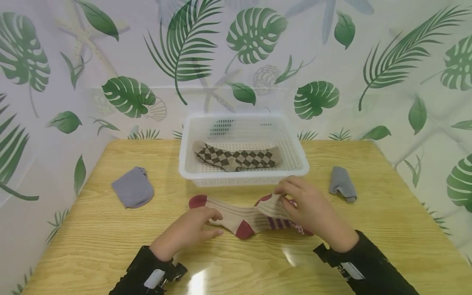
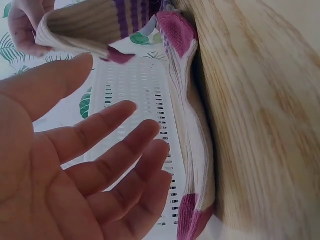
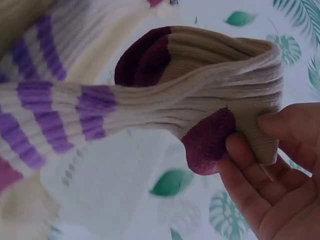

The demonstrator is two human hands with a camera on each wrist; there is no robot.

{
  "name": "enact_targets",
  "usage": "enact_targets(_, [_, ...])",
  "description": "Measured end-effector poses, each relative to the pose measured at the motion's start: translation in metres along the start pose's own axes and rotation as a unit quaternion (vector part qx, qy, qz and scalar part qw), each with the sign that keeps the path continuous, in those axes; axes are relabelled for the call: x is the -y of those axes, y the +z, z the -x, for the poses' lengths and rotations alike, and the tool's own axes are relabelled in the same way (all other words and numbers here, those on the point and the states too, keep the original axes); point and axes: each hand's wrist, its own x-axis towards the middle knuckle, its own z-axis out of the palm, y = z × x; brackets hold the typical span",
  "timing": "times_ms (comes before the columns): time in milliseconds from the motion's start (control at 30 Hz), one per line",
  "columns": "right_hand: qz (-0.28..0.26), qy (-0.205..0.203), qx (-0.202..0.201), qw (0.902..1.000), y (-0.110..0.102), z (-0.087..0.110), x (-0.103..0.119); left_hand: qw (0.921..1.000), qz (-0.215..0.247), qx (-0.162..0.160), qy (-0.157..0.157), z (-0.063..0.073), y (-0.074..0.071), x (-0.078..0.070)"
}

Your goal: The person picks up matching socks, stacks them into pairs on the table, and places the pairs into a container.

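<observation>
From the head, the right hand (image 1: 307,209) pinches a beige ribbed sock with maroon toe and purple stripes (image 1: 273,207), doubled over above a matching beige sock (image 1: 229,212) on the yellowish wooden table (image 1: 88,254), hiding part of the striped area. The left hand (image 1: 189,233), fingers loosely bent, covers some of the lower sock's foot. Behind, a white perforated plastic basket (image 1: 243,177) holds brown diamond-checked knitwear (image 1: 254,159); one sock or two is unclear. From the left wrist, the left palm holds nothing, fingers parted; the right hand is cut off at the upper corner. From the right wrist, thumb and fingers grip the fold beside the maroon heel; the striped end leaves the frame, and the basket is blurred.
</observation>
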Motion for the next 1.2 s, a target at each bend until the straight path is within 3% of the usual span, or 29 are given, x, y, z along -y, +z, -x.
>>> enact_targets(233, [-0.041, -0.022, 0.099, 0.994, 0.049, -0.009, 0.014, 0.9998, -0.011, -0.018, 0.004, -0.003, 0.004, 0.003])
enact_targets(433, [-0.03, -0.014, 0.187, 0.9819, 0.07, 0.0, 0.012, 0.9996, -0.02, -0.019, 0.01, -0.009, 0.01, 0.005])
enact_targets(500, [-0.027, 0.005, 0.195, 0.9805, 0.07, 0.004, 0.01, 0.9994, -0.023, -0.023, 0.011, -0.011, 0.011, 0.006])
enact_targets(600, [-0.014, 0.036, 0.173, 0.9841, 0.063, 0.011, 0.004, 0.999, -0.025, -0.036, 0.006, -0.015, 0.012, 0.006])
enact_targets(733, [0.022, 0.073, 0.154, 0.9851, 0.046, 0.023, -0.011, 0.9957, -0.071, -0.06, 0.008, -0.02, 0.008, 0.006])
enact_targets(1000, [0.048, 0.094, 0.263, 0.9591, 0.035, 0.048, -0.029, 0.9771, -0.174, -0.047, 0.112, -0.04, 0.011, 0.008])
enact_targets(1067, [0.046, 0.09, 0.271, 0.9572, 0.037, 0.051, -0.03, 0.9727, -0.192, -0.042, 0.123, -0.046, 0.015, 0.009])
enact_targets(1200, [0.049, 0.075, 0.27, 0.9586, 0.039, 0.055, -0.031, 0.9696, -0.215, -0.018, 0.115, -0.056, 0.023, 0.012])
